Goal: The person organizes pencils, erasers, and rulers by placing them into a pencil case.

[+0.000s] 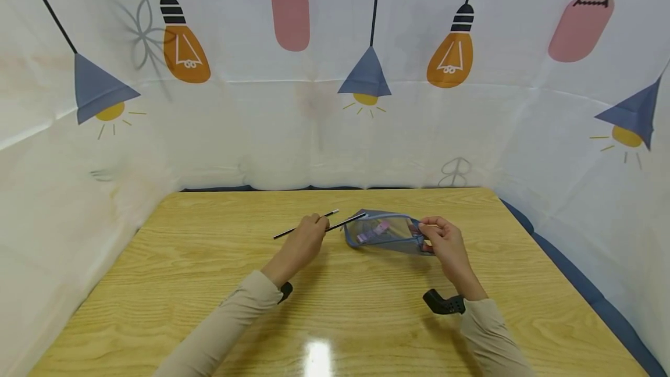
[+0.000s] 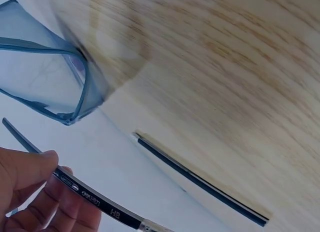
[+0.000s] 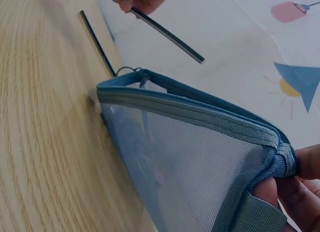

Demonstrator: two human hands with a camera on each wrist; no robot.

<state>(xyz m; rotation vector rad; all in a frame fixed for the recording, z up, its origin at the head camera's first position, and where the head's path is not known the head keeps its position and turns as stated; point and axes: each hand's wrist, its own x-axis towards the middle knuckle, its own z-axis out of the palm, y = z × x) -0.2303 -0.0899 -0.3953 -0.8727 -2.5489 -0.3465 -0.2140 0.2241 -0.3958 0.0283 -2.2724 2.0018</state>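
Observation:
My left hand [image 1: 306, 238] pinches a dark pencil [image 2: 95, 197] marked HB between thumb and fingers. In the head view its far end reaches over the left end of a blue mesh zipper pouch [image 1: 387, 230]. With thumb and fingers my right hand [image 1: 445, 242] grips the pouch's right end. The right wrist view shows the pouch [image 3: 195, 142] with its zipped edge parted along the top. Through the mesh show small purple items [image 1: 374, 231], their kind unclear. A second dark pencil [image 2: 200, 179] lies on the table, left of the pouch and beyond my left hand.
The wood-grain table [image 1: 209, 284] runs to a white cloth backdrop [image 1: 251, 132] printed with lamps and bulbs. Black straps with small mounts [image 1: 444, 302] sit on the wrists. Dark blue cloth [image 1: 570, 275] shows along the right table edge.

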